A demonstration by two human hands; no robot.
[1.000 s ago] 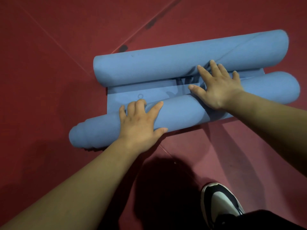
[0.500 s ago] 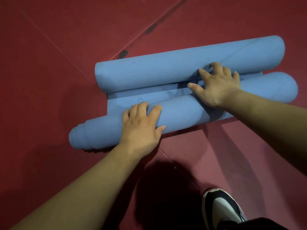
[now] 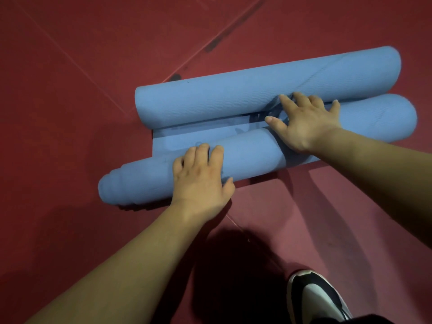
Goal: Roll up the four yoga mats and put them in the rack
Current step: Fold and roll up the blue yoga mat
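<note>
Seemingly rolled from both ends, the blue yoga mat [image 3: 233,101] lies on the red floor [image 3: 70,113] in the head view. The left hand [image 3: 201,181] lies flat on the near roll [image 3: 247,155], its fingers fairly straight. The right hand [image 3: 306,122] is spread and reaches the far roll [image 3: 350,73]. A faint ring mark [image 3: 198,144] shows on the flat strip between the rolls, and no writing is legible. A black-and-white shoe [image 3: 318,298] stands nearby.

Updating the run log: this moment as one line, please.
phase: rolling mat | left hand: presses near roll | right hand: presses near roll, fingertips at far roll | rack: not in view
</note>
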